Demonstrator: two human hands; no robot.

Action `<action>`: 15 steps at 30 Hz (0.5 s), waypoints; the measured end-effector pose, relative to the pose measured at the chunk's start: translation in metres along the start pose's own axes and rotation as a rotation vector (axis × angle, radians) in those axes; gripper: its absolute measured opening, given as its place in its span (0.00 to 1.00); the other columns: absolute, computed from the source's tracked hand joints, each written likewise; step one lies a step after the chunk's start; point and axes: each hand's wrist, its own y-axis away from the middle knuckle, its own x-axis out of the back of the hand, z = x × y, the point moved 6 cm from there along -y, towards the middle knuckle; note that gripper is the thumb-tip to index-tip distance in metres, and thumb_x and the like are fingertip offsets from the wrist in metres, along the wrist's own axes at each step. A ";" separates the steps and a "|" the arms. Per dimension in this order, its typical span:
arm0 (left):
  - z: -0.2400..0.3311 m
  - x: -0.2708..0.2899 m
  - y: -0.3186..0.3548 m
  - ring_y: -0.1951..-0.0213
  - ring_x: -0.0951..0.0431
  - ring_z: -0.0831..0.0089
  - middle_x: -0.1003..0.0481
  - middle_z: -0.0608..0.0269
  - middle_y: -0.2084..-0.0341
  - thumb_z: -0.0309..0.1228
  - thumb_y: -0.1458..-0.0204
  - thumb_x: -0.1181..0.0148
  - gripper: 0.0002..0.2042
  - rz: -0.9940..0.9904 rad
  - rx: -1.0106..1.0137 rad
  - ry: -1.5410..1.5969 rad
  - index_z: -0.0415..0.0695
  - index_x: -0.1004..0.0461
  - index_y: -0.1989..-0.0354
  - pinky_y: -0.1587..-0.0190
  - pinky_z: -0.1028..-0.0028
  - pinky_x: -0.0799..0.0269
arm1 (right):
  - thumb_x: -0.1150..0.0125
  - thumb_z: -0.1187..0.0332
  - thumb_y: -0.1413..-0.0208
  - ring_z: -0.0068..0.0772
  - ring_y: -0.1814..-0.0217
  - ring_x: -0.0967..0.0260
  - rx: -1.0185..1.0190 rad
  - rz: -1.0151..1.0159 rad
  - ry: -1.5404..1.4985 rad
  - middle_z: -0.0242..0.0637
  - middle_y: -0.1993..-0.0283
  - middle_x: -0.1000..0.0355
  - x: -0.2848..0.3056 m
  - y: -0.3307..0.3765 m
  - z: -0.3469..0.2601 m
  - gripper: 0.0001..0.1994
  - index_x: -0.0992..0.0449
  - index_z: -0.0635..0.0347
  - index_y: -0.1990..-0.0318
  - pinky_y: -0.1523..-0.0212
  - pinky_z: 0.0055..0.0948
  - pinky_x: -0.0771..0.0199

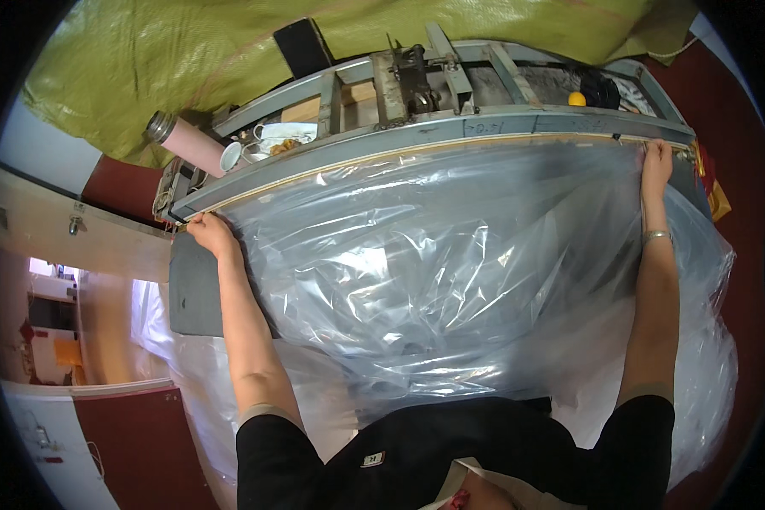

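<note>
A wide sheet of clear plastic film lies wrinkled and shiny in front of me, its far edge along the pale strip of a long grey metal machine frame. My left hand is closed at the strip's left end, pinching the film's far left corner. Over at the right end, my right hand has its fingers closed on the film's other far corner. Both arms are stretched out, and the film spreads between them. The fingertips of both hands are partly hidden.
On the frame's left end lean a pink thermos and a white cup, near a white face mask. A dark mechanism sits mid-frame. Yellow-green sheeting hangs behind. More plastic film bulges at the right.
</note>
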 end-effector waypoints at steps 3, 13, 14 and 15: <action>0.008 -0.005 0.011 0.84 0.36 0.76 0.35 0.61 0.80 0.25 0.52 0.58 0.03 0.037 -0.068 -0.067 0.39 0.40 0.69 0.82 0.76 0.39 | 0.48 0.66 0.51 0.19 0.73 0.40 -0.140 -0.009 -0.045 0.27 0.75 0.36 0.001 0.003 0.006 0.09 0.31 0.63 0.69 0.69 0.20 0.37; 0.061 0.046 0.044 0.74 0.39 0.85 0.39 0.73 0.77 0.24 0.52 0.49 0.02 -0.669 -0.267 0.028 0.43 0.36 0.72 0.73 0.85 0.43 | 0.46 0.61 0.47 0.27 0.53 0.36 0.281 0.018 0.139 0.37 0.56 0.34 0.117 0.029 -0.069 0.17 0.33 0.64 0.55 0.53 0.23 0.37; 0.078 0.063 0.066 0.74 0.40 0.85 0.40 0.73 0.78 0.23 0.53 0.49 0.03 -0.660 -0.210 0.149 0.44 0.36 0.72 0.72 0.84 0.43 | 0.46 0.60 0.47 0.29 0.51 0.37 0.273 0.080 0.166 0.38 0.54 0.34 0.158 0.027 -0.047 0.18 0.33 0.65 0.54 0.52 0.25 0.38; 0.087 0.094 0.076 0.74 0.39 0.85 0.40 0.73 0.78 0.22 0.53 0.49 0.03 -0.609 -0.282 0.141 0.43 0.36 0.72 0.69 0.84 0.41 | 0.46 0.60 0.47 0.32 0.51 0.37 0.293 0.153 0.239 0.41 0.54 0.34 0.182 0.039 -0.046 0.19 0.33 0.64 0.53 0.51 0.26 0.39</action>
